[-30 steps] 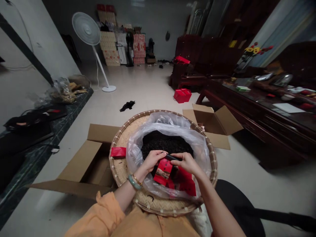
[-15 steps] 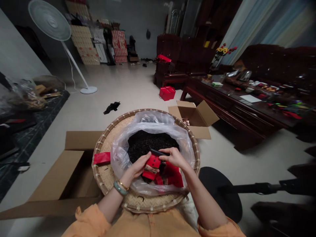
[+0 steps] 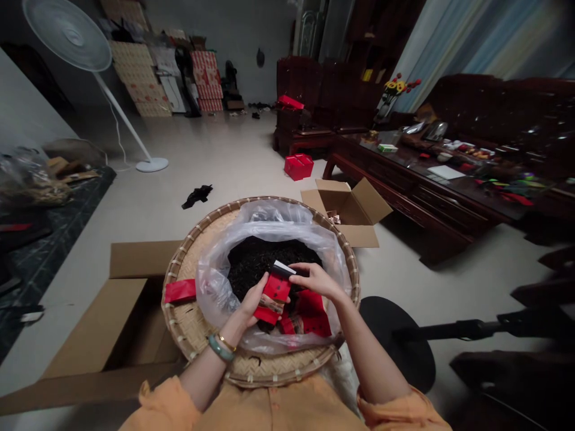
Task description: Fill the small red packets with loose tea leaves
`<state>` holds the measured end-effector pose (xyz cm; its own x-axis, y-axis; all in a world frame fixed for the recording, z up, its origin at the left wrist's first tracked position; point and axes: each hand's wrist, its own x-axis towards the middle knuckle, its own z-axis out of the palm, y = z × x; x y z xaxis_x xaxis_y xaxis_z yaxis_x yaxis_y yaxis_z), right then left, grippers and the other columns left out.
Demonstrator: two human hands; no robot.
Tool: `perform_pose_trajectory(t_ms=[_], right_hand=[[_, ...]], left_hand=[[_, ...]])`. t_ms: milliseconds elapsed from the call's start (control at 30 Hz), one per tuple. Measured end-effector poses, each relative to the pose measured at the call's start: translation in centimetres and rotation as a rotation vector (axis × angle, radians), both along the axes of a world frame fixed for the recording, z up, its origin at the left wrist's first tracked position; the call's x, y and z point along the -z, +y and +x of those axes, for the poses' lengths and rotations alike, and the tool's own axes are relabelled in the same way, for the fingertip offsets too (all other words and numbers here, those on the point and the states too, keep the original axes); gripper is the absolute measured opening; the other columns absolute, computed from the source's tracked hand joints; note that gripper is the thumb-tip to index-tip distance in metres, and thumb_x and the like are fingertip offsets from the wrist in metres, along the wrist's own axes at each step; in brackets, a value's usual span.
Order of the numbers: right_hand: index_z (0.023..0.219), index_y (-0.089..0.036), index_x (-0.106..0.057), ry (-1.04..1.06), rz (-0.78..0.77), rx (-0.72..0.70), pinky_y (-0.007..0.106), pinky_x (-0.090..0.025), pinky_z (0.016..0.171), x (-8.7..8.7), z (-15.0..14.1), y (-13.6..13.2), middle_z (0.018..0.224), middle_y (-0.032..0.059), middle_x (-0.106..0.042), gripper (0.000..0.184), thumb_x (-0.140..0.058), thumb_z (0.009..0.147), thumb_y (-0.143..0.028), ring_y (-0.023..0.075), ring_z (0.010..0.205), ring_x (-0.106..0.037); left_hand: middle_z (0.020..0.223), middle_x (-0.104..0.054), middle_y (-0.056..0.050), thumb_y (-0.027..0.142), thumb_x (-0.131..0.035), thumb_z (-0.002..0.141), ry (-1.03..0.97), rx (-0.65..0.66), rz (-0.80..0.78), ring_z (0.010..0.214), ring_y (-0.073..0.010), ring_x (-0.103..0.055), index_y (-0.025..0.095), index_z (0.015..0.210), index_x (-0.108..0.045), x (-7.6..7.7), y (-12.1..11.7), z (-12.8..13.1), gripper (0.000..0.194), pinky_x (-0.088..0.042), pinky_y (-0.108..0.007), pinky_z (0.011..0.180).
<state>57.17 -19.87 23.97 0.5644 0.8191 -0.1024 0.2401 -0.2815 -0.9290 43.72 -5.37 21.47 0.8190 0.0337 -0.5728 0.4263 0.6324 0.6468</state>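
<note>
My left hand (image 3: 255, 303) is closed around a small red packet (image 3: 277, 288) with dark marks and a picture band near its lower end. At the packet's top is a black band with a white edge, and the thumb and fingers of my right hand (image 3: 315, 280) pinch its right side. Below them lies dark, loose, dry leaf matter that looks like tea (image 3: 251, 257), inside a clear plastic bag (image 3: 214, 281) with its mouth spread wide. More red packets (image 3: 314, 314) rest on the leaves under my right hand. The bag sits in a round woven bamboo tray (image 3: 184, 263).
A red packet (image 3: 180, 290) lies at the tray's left. Open cardboard boxes stand at left (image 3: 90, 329) and beyond the tray at right (image 3: 359, 206). A black round stand base (image 3: 399, 341) is at right, near a dark wooden table (image 3: 404, 179). A fan (image 3: 153, 164) stands at back left.
The packet has tilted more upright, and the black band at its top now shows a white edge. My right fingers have shifted to its right side. The whole view has swung slightly right.
</note>
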Motion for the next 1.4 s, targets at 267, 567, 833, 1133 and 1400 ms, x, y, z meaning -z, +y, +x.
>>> perform_pose_trajectory(t_ms=[267,567,833,1133,1400], right_hand=[[0.109,-0.013,-0.065,0.02,0.027,-0.056,0.037,-0.047,0.083,0.8,0.2,0.1,0.099,0.0075,-0.069,0.046,-0.059,0.077,-0.046,0.0241,0.091,-0.062],[0.106,-0.012,-0.065,0.161,0.034,-0.05,0.028,-0.048,0.065,1.1,0.0,-0.1,0.089,0.0072,-0.069,0.049,-0.06,0.074,-0.05,0.0182,0.076,-0.061],[0.096,-0.012,-0.066,0.261,0.037,0.061,0.018,-0.03,0.037,0.6,1.7,-2.1,0.067,0.0027,-0.064,0.049,-0.054,0.077,-0.055,0.0064,0.041,-0.043],[0.106,-0.015,-0.067,-0.085,-0.029,0.06,0.026,-0.048,0.06,1.1,0.1,-0.3,0.094,0.0074,-0.07,0.046,-0.061,0.073,-0.047,0.0184,0.073,-0.061],[0.1,-0.014,-0.07,-0.106,-0.071,0.056,0.022,-0.043,0.047,1.5,-1.1,1.3,0.078,0.0037,-0.07,0.044,-0.056,0.077,-0.048,0.0151,0.058,-0.057]], left_hand=[[0.07,-0.071,-0.016,0.06,-0.036,0.084,0.006,-0.011,0.022,0.043,-0.0197,-0.062,0.004,0.1,-0.061,-0.4,0.0,0.1,0.063,-0.052,-0.034,0.042],[0.07,-0.071,-0.016,0.06,-0.035,0.085,0.008,0.042,0.023,0.043,-0.019,-0.062,0.004,0.098,-0.062,-1.0,0.1,0.0,0.063,-0.052,-0.032,0.043],[0.065,-0.07,-0.014,0.06,-0.037,0.083,0.1,0.049,0.027,0.043,-0.019,-0.061,0.005,0.091,-0.063,-0.5,1.3,-0.5,0.061,-0.052,-0.031,0.042],[0.069,-0.071,-0.014,0.06,-0.036,0.083,0.068,0.048,-0.015,0.045,-0.0199,-0.062,0.007,0.099,-0.062,-0.1,0.5,-0.1,0.061,-0.052,-0.033,0.044],[0.068,-0.071,-0.016,0.061,-0.036,0.083,0.083,0.035,0.063,0.044,-0.0199,-0.062,0.005,0.096,-0.063,0.3,0.2,-0.2,0.064,-0.052,-0.033,0.046]])
